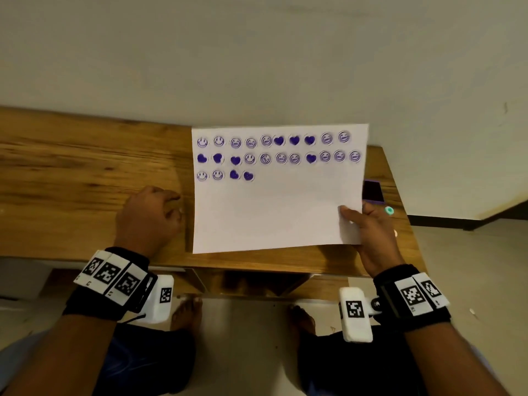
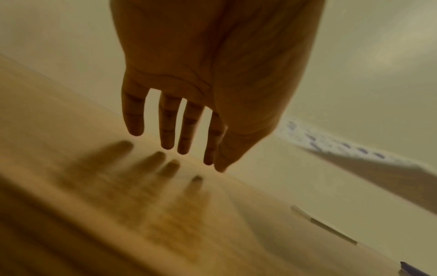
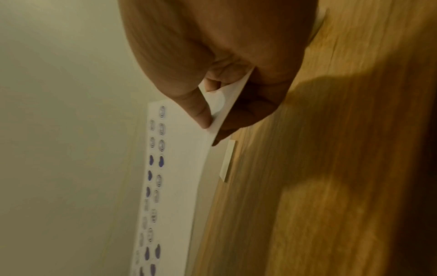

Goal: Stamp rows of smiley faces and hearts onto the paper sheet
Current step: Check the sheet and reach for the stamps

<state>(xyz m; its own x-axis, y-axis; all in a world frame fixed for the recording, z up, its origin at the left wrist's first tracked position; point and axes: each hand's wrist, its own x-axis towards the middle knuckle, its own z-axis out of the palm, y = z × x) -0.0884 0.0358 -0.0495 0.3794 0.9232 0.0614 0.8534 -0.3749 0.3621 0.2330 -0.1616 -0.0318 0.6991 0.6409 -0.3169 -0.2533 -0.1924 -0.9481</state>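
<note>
The white paper sheet (image 1: pixel 271 212) carries two full rows of purple smileys and hearts, plus a third row of two smileys and two hearts at its left. My right hand (image 1: pixel 347 212) pinches the sheet's lower right edge, thumb on top and fingers underneath. In the right wrist view, the right hand (image 3: pixel 209 127) holds the paper (image 3: pixel 179 168) lifted off the wood. My left hand (image 1: pixel 168 204) hovers over the table left of the sheet and holds nothing. Its fingers (image 2: pixel 167 130) hang straight above their shadow.
A wooden table (image 1: pixel 85 167) stands against a pale wall. A purple ink pad (image 1: pixel 373 191) lies beside the sheet's right edge, partly hidden. A small teal stamp (image 1: pixel 389 210) lies just behind my right hand. My bare feet show below the table's front edge.
</note>
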